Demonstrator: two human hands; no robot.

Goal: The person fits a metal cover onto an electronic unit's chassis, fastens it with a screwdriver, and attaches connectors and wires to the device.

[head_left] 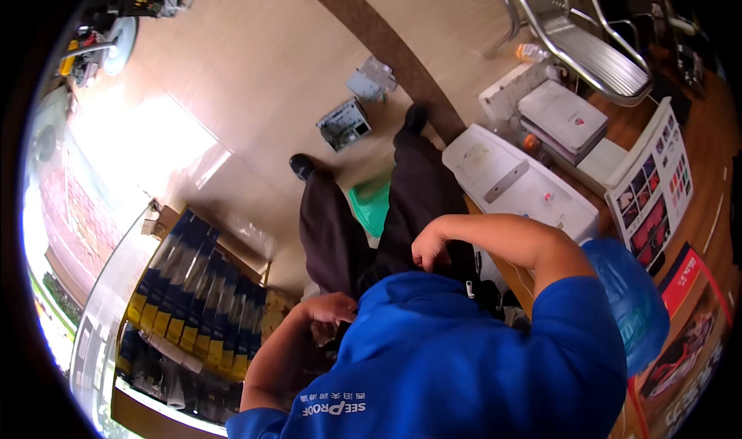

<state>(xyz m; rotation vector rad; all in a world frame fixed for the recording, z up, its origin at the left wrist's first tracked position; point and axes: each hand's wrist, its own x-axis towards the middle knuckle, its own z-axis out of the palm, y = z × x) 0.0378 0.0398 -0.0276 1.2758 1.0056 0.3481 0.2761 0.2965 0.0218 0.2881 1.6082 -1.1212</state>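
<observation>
My right hand (pixel 430 246) hangs over my right thigh with its fingers curled down and closed. Whatever those fingers hold, if anything, is hidden beneath them. At my left side, my left hand (pixel 331 308) rests beside the waist of my blue shirt (pixel 448 362), its fingers bent inward. The shirt partly covers the fingertips, so I cannot make out what they grip. Between my legs in dark trousers (pixel 332 215) stands a green container (pixel 371 207), partly hidden.
An opened metal device casing (pixel 344 124) and a grey box (pixel 371 79) lie on the floor ahead. Right: white panel (pixel 518 180), stacked white boxes (pixel 564 118), blue plastic bag (pixel 627 307), metal chair (pixel 591 52). Left: a display case with blue-yellow packages (pixel 193 292).
</observation>
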